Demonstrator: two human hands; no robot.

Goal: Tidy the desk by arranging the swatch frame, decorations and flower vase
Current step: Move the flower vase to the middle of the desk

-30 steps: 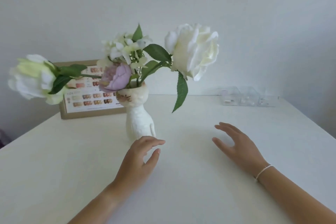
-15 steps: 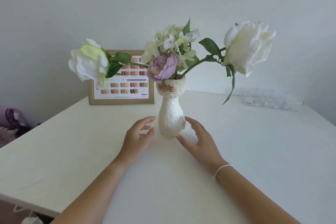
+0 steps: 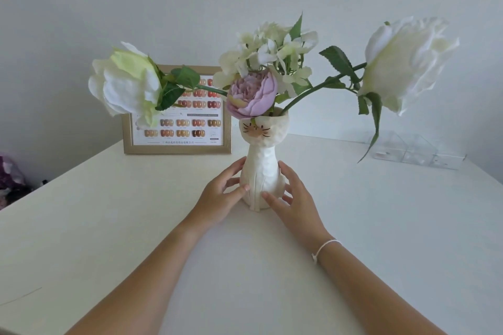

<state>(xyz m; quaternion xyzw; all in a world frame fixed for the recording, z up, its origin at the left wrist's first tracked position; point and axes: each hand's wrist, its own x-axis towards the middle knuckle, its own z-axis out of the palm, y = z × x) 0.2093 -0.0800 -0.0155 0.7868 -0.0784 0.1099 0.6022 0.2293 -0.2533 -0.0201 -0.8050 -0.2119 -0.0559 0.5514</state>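
Note:
A white cat-shaped flower vase [image 3: 262, 171] stands upright in the middle of the white desk [image 3: 109, 212]. It holds a purple peony [image 3: 251, 96], small white blossoms and two large white roses that lean far out to the left [image 3: 125, 87] and right [image 3: 405, 65]. My left hand [image 3: 220, 198] holds the vase's lower left side, thumb in front and fingers behind. My right hand [image 3: 294, 204] holds the lower right side the same way. The gold swatch frame [image 3: 177, 148] leans against the wall behind, partly hidden by the left rose.
Clear acrylic boxes [image 3: 416, 155] sit at the back right against the wall. Something purple [image 3: 9, 174] lies beyond the desk's left edge. The desk's left edge runs diagonally, close to my left forearm.
Both hands have closed in from either side and now hold the vase's base. The view has shifted, so the vase now appears centred.

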